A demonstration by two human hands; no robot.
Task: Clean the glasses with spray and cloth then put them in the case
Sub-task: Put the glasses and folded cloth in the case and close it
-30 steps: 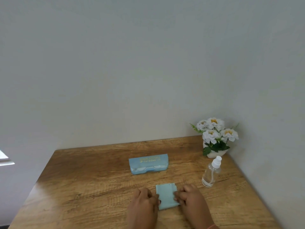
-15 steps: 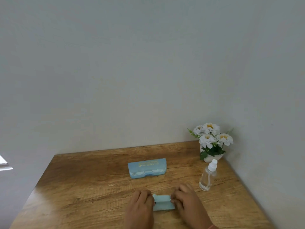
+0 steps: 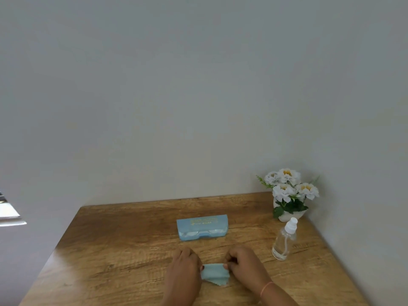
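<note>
Glasses appear to lie inside the pale blue case [image 3: 202,227], where two rounded lens shapes show through its clear front strip; you cannot make out more of them than that. The case sits shut on the wooden counter [image 3: 114,257], just beyond your hands and well apart from them.

Nearer to you than the case, the blue cleaning cloth [image 3: 214,273] is stretched between your hands, folded small, with one corner drooping onto the counter. Your left hand [image 3: 184,272] is curled with its fingertips pinching the cloth's left edge; your right hand [image 3: 245,265] is curled likewise, thumb and fingers nipping the right edge. Neither hand holds anything else.

To the right of the case stands the clear spray bottle [image 3: 284,240], upright, white nozzle on, out of reach of your right hand without a move. Behind the bottle, in the corner by the wall, is a small white pot of white flowers [image 3: 287,193].

Judging by how things lie, you look to be at the tail end: glasses cased, bottle set down, cloth being folded up. What seems left is to finish the fold and set the cloth down or tuck it away. If the lenses in the case are not yet cleaned, everything remains to do; the view does not settle which.
</note>
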